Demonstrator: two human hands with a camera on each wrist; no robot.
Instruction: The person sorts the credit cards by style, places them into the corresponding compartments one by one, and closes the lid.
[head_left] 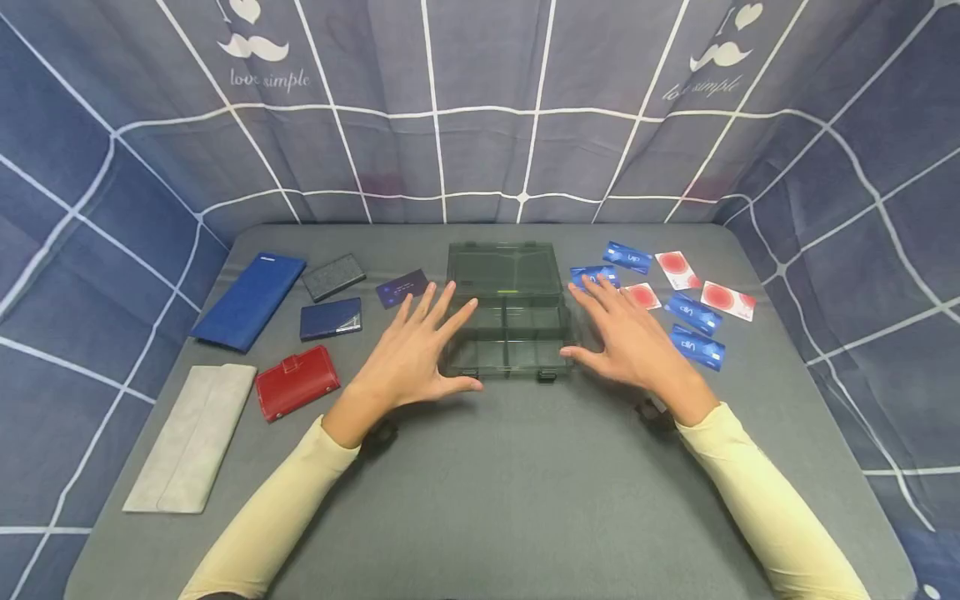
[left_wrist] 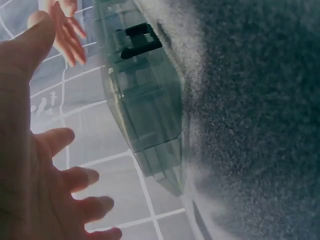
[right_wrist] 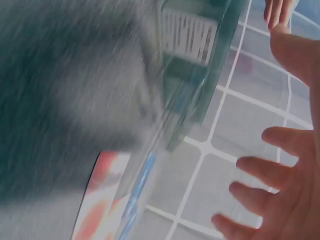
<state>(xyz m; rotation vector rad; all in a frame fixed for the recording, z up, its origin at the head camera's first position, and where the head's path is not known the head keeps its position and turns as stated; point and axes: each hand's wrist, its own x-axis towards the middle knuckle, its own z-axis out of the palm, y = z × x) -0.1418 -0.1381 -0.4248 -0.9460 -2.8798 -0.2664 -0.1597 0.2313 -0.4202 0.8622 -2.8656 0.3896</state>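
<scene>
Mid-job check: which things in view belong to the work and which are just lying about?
In the job, it seems:
left hand and right hand, gripping nothing
green compartment box between them

Apparently just lying about:
long blue pouch
gray case
dark blue case
purple card
red wallet
beige pouch
blue cards and red-and-white cards, though near the right hand

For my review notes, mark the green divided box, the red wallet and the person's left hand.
Green divided box [head_left: 506, 323]: head view, on its central divider.
Red wallet [head_left: 298, 385]: head view, middle of its upper face.
Left hand [head_left: 410, 357]: head view, on the back of the hand.
</scene>
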